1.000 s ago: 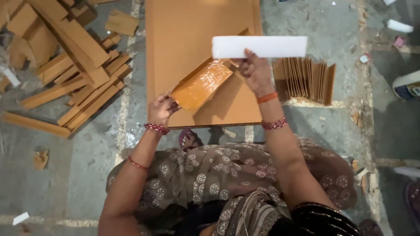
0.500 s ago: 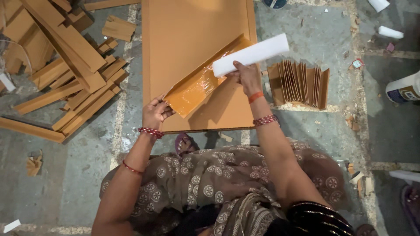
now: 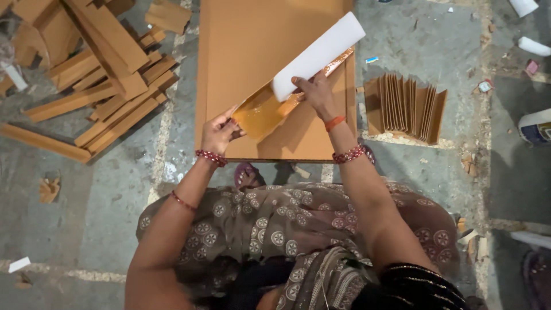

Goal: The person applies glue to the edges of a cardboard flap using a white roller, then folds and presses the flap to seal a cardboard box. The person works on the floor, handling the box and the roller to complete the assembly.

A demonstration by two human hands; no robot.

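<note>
The glossy orange-brown rectangular cardboard strip [image 3: 265,111] lies slantwise on the large flat brown cardboard sheet [image 3: 252,51], its wet-looking face up. The left hand [image 3: 218,131] pinches the strip's lower corner, seemingly to pin it in place. The right hand [image 3: 313,95] grips the near end of a long white rectangular block [image 3: 319,54], which is pressed along the strip's upper half and angles away toward the sheet's far right corner, apparently to rub the strip down.

The sheet rests on the grey concrete floor [image 3: 115,201]. Just right of the sheet stands a fanned row of upright brown cardboard pieces [image 3: 406,106]. Well left of the sheet is a heap of long folded brown cardboard channels [image 3: 92,74]. Far right of the sheet, at the picture's edge, sits a white container with a blue label [image 3: 536,126].
</note>
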